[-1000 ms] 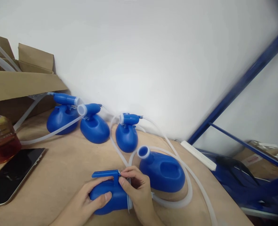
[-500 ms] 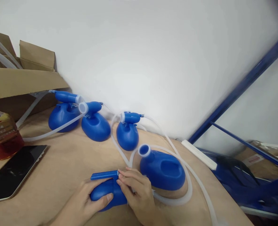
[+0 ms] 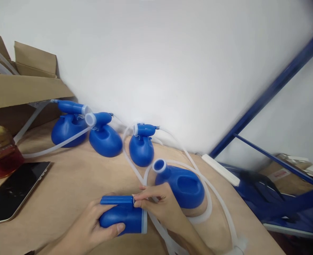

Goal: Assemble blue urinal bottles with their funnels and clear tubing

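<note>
The left hand comes in from the lower left, its forearm slanting up over the worktop, and grips the rounded end of a blue piece. Its thumb lies along the near side, pointing right, while the forefinger reaches over the top, beneath the raised bar; the remaining fingers are hidden behind. The piece is held on its side at the front of the worktop, pale rim facing right.

The right hand reaches in from the lower right, forearm slanting up and left, knuckles raised. Its thumb and forefinger close together on the right end of the bar, the forefinger above and the thumb below; whether they pinch a smaller part there is too small to tell.

Just beyond the right hand rests a blue bottle with an open neck, and translucent tubing passes beside the right hand and under its forearm.
</note>
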Demonstrator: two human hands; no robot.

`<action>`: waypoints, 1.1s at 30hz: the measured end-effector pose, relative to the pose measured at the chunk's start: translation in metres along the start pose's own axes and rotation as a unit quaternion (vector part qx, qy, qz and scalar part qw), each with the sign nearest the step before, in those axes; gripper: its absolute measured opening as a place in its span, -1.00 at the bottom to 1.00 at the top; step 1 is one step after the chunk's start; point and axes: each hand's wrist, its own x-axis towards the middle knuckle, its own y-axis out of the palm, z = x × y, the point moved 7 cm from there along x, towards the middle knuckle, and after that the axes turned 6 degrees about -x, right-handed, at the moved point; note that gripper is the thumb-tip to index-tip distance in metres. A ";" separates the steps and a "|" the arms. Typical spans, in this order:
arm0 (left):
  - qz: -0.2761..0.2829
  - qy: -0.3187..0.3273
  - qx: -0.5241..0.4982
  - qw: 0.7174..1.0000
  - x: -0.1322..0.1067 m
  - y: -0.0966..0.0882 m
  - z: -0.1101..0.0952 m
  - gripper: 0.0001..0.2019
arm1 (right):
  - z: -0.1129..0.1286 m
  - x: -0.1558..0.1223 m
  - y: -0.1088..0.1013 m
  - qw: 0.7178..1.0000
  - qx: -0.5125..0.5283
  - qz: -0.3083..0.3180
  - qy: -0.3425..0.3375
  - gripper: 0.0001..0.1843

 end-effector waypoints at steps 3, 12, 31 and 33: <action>-0.007 0.001 -0.006 1.000 0.000 0.001 -0.003 -0.71 | -0.005 0.000 0.002 0.999 0.038 -0.008 0.024 -0.94; -0.055 -0.024 -0.007 0.998 -0.003 0.002 0.004 -0.67 | -0.003 -0.003 0.014 0.999 -0.019 -0.046 -0.003 -0.85; -0.181 -0.221 0.027 0.958 0.026 -0.050 0.064 -0.04 | -0.020 -0.047 -0.048 0.812 -0.504 0.274 0.108 -0.69; -0.262 -0.131 0.187 0.938 0.025 -0.068 0.054 -0.06 | -0.010 -0.040 -0.054 0.824 -0.500 0.253 0.078 -0.81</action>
